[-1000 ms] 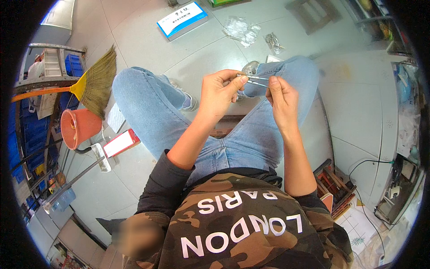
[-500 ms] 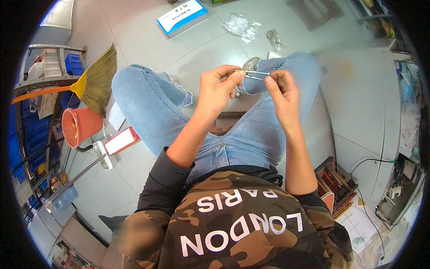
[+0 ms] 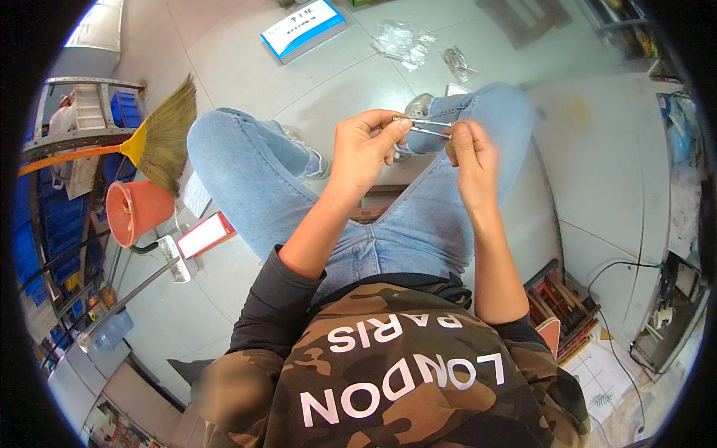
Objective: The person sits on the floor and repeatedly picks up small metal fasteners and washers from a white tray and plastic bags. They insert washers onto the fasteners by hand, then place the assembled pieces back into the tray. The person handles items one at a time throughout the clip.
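Two slim silvery metal rods (image 3: 431, 128) stick out side by side between my hands, above my right knee. My left hand (image 3: 362, 149) is closed, thumb and fingers pinching their left ends. My right hand (image 3: 474, 158) is closed too, its thumb and fingertips pressed together at the right end of the lower rod. My fingertips hide both ends, so the kind of part cannot be told.
On the floor ahead lie a blue-and-white box (image 3: 305, 31), clear plastic wrapping (image 3: 403, 43) and a small bag of metal parts (image 3: 458, 63). To my left are a broom (image 3: 164, 134), an orange bucket (image 3: 138, 213) and a red-edged box (image 3: 205, 235). A wooden stool (image 3: 564, 306) stands at right.
My right thumb and fingers have shifted and closed more tightly at the rod's end. My left hand has barely moved and keeps its pinch.
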Tool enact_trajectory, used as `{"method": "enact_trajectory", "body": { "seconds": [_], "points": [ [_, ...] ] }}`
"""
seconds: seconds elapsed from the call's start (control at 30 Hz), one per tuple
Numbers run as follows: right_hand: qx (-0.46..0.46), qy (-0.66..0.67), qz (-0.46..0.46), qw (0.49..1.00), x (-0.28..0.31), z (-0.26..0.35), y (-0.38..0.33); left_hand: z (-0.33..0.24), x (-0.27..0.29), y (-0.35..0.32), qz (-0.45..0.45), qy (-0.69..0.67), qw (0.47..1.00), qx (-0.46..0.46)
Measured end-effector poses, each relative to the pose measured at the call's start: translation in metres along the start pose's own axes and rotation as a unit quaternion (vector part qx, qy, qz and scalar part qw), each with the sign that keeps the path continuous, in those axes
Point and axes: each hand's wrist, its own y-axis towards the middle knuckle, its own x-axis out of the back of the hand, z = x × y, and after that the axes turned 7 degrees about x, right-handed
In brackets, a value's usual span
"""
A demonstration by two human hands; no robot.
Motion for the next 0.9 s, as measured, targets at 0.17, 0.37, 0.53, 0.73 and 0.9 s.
{"method": "enact_trajectory", "body": {
  "seconds": [0.17, 0.37, 0.53, 0.73, 0.9],
  "points": [
    [0.009, -0.054, 0.031, 0.998, 0.003, -0.006, 0.0, 0.001, -0.001, 0.0, -0.002, 0.01, 1.0, 0.005],
    [-0.029, -0.02, 0.016, 0.999, 0.008, -0.006, 0.017, 0.001, 0.002, 0.013, 0.027, 0.022, 0.999, 0.039],
    [-0.16, 0.062, 0.161, 0.972, -0.002, -0.012, 0.054, -0.004, 0.01, 0.05, 0.108, 0.108, 0.983, 0.103],
    [-0.129, -0.092, 0.245, 0.957, -0.015, -0.03, 0.108, -0.014, 0.017, 0.108, 0.065, 0.256, 0.964, 0.016],
    [-0.092, -0.127, 0.309, 0.938, 0.007, -0.041, 0.172, -0.016, 0.011, 0.17, 0.104, 0.201, 0.974, 0.028]
  ]
}}
